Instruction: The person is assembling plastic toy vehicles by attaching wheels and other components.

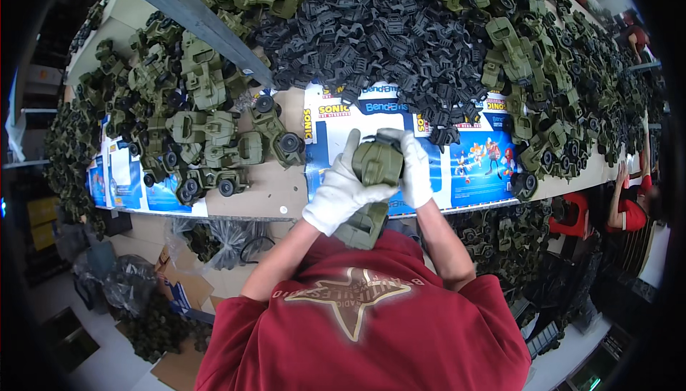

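In front of my chest, at the table's near edge, both white-gloved hands hold an olive-green toy vehicle point(379, 161). My left hand point(339, 189) wraps its left side, with the thumb across the middle. At its right side, my right hand point(414, 168) has the fingers bent over the far end, where a small dark part shows. The vehicle's rear part point(362, 226) hangs below the left hand, towards my shirt. Beyond the hands lies a large heap of dark grey plastic parts point(379, 33). What the right fingertips touch is partly hidden.
Piles of green toy vehicles with black wheels point(204, 69) cover the left, and more vehicles point(511, 48) the right. Printed blue-and-white sheets point(457, 166) lie on the table. A metal post point(193, 16) slants over the far left. Co-workers in red point(632, 209) are at the right.
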Available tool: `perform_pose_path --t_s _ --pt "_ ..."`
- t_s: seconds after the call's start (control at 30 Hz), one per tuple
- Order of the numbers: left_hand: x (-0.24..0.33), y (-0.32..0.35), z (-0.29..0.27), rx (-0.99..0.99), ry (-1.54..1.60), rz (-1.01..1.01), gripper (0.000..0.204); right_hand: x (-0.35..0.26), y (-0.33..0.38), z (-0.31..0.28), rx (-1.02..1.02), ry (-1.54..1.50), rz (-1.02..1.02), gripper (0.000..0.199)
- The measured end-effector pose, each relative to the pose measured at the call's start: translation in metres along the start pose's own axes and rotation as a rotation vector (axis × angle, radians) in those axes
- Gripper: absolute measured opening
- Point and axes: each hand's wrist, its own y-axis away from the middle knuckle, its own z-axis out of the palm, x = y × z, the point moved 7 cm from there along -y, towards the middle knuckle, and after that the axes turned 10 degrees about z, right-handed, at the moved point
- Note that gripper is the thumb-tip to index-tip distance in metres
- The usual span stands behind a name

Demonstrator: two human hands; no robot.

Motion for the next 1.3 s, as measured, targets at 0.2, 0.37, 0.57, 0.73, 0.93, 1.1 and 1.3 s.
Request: perform_pose_path --t_s 0.2,0.37,0.57,0.73,0.93,1.1,1.3 --pt "-0.013 -0.009 -0.019 -0.101 0.484 0.019 0.117 -0.010 0.008 0.027 0.034 0.348 -0.243 0.038" --pt "-0.021 -0.010 -0.031 -0.085 0.409 0.154 0.096 -0.018 0.022 0.050 0.006 0.411 -0.388 0.046" --pt "-0.013 0.021 -0.041 0.013 -0.037 0.189 0.079 0.008 0.039 0.055 0.051 0.348 -0.330 0.038" --pt "0.001 0.005 -0.063 -0.005 -0.349 0.256 0.065 0.059 0.050 0.055 -0.209 -0.359 0.335 0.062" --pt "0.042 0.005 -0.135 0.487 -1.332 0.305 0.043 0.096 0.025 -0.019 -0.038 -0.524 0.559 0.036" --pt "-0.024 -0.004 -0.157 0.363 -1.603 -0.042 0.078 -0.121 -0.014 -0.127 -0.005 -0.969 -0.331 0.074" --pt "-0.016 0.003 -0.115 0.129 -1.549 0.233 0.068 -0.008 -0.043 -0.158 0.704 1.082 0.074 0.060"
